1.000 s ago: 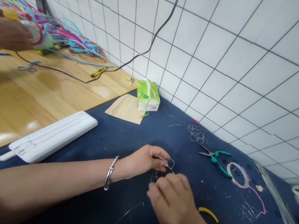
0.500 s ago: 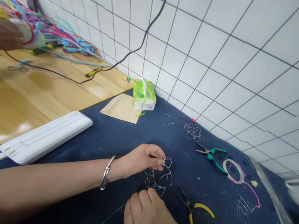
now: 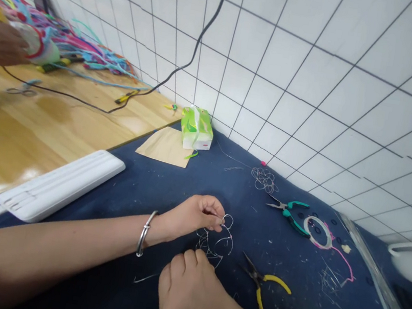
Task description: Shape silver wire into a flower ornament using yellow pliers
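Note:
My left hand (image 3: 196,217) pinches a thin silver wire ring at the upper end of a looped wire piece (image 3: 231,241). Several open loops of it hang between my two hands, just above the dark blue mat. My right hand (image 3: 192,286) is closed in a fist, back of the hand up, at the lower end of the loops. A loose wire end (image 3: 146,278) sticks out past its left side; the fingertips are hidden. Just right of this hand, yellow-handled pliers (image 3: 262,284) lie with jaws toward the upper left.
Teal-handled pliers (image 3: 288,212), a wire coil (image 3: 264,180), a white spool ring (image 3: 318,232) and wire scraps (image 3: 330,281) lie to the right. A tissue pack (image 3: 196,128) and white power bank (image 3: 60,184) sit left. Another person's hand (image 3: 0,41) is over the wooden table (image 3: 50,131).
My right hand has shifted left and slightly up, and the wire end beside it has swung upward. My left hand keeps its pinch on the ring. The view has shifted slightly.

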A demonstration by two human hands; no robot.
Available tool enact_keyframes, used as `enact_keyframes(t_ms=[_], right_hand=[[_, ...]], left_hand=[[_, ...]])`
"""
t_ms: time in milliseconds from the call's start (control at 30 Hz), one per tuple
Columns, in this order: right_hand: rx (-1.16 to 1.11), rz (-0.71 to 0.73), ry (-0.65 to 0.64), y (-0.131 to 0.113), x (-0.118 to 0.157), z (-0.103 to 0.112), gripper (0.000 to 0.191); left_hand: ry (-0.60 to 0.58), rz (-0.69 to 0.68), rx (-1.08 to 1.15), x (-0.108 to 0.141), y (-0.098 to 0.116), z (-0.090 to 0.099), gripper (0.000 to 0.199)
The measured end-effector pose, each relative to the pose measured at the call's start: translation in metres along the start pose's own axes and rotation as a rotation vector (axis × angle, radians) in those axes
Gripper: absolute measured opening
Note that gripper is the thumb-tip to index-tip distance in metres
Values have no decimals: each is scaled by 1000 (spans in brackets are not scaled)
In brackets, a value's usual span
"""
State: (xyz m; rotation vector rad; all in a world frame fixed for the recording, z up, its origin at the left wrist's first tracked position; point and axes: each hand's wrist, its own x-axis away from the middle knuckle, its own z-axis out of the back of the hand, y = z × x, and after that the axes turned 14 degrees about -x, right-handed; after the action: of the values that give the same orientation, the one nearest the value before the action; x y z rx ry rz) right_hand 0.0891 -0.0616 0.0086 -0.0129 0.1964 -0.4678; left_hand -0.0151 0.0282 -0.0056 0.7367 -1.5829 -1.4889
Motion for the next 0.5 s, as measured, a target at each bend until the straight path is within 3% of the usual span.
enact_keyframes(t_ms=[200,300,400,500], right_hand=[[-203,-65,28,5,14,-6,6],[-383,-126,92,11,19,0,7],[-590,-278,206,25,20,18,15],[-640,-543,460,46,20,34,17]], left_hand=[[-41,-12,29,1,2,3,11],[-47,-17,51,0,1,5,12],[-39,-2,75,0,3,4,13],[-23,-11,110,0,4,3,13]])
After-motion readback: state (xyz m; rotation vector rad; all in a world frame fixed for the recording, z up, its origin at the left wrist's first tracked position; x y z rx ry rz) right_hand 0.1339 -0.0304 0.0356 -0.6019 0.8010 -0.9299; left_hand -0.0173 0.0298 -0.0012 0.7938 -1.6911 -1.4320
